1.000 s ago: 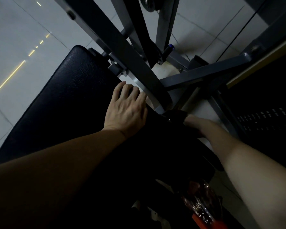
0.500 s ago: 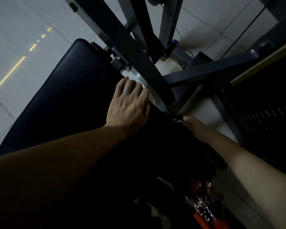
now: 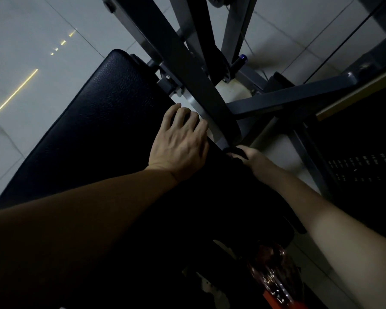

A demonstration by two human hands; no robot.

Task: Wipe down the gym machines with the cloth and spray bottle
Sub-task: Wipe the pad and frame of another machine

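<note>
A black padded seat [image 3: 103, 121] of a gym machine fills the left and centre. My left hand [image 3: 179, 143] rests on its far right edge, fingers bent over that edge beside the grey steel frame [image 3: 187, 70]. My right hand [image 3: 257, 160] grips a dark cloth [image 3: 236, 152] pressed against the pad's right side where the frame bars meet; most of the cloth is lost in shadow. A reddish see-through spray bottle [image 3: 274, 277] with an orange part lies low in the frame, between my forearms, held by neither hand.
Grey frame bars cross just beyond both hands, one running right [image 3: 299, 97]. A dark weight stack with a yellow-edged panel [image 3: 361, 166] stands at the right. Pale floor tiles [image 3: 31, 52] surround the machine. The light is dim.
My right hand with the cloth has slid forward along the pad's right side toward the frame junction. My left hand stays on the pad's edge, its fingers bent more.
</note>
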